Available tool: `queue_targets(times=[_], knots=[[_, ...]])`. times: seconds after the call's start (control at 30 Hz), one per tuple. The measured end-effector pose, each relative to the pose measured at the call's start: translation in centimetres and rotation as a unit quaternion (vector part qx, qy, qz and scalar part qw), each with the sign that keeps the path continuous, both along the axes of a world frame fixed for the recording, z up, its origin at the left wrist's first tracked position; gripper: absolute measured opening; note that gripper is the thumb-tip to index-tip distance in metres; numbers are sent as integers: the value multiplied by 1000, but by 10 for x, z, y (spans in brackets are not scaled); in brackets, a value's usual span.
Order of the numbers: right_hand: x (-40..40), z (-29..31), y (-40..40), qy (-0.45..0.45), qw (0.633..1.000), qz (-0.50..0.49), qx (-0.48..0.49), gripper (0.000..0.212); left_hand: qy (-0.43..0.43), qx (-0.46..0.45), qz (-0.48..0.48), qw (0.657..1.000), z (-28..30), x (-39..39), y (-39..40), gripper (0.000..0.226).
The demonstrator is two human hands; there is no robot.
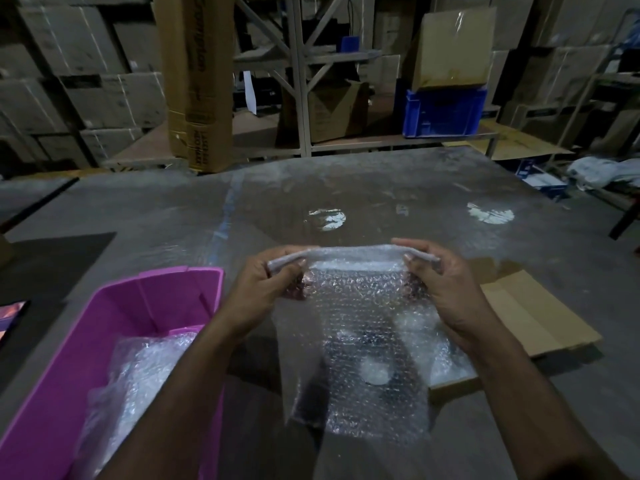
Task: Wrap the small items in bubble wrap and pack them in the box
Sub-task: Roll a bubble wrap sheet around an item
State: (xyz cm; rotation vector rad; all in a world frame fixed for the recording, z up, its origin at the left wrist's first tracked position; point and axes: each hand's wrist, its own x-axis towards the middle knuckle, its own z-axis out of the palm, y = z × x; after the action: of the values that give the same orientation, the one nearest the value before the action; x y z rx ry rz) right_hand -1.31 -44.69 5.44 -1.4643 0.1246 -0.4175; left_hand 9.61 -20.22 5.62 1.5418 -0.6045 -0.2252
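Left hand [268, 282] and right hand [438, 282] both raised over the desk [173, 209], each grip pinching one end of a rolled top edge of a bubble wrap sheet [360, 327]. Roll runs between the hands; the rest of the sheet hangs down toward 6 o'clock. Contents of the roll can't be made out. Pink bin [145, 306] at 8 o'clock, holding bubble-wrapped bundles [138, 368]. Flat cardboard [533, 313] on the desk at 3 o'clock, partly under the sheet.
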Motion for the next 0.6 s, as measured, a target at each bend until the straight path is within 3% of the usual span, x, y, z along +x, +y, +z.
queue_targets(times=[0.17, 0.27, 0.37, 0.5, 0.6], knots=[[-2, 2, 2, 0, 998, 29, 57, 34, 95, -61, -20, 993, 1, -1, 3, 35], [-4, 3, -2, 9, 997, 27, 66, 35, 110, -75, -27, 991, 1, -2, 5, 26], [-7, 4, -5, 19, 998, 54, 27, 13, 109, -86, -24, 990, -1, -1, 5, 24], [-4, -1, -7, 28, 999, 40, 17, 43, 78, -83, 19, 993, 1, -2, 2, 24], [-1, -1, -3, 10, 999, -16, 43, 33, 47, -71, 26, 996, 1, -4, 0, 45]])
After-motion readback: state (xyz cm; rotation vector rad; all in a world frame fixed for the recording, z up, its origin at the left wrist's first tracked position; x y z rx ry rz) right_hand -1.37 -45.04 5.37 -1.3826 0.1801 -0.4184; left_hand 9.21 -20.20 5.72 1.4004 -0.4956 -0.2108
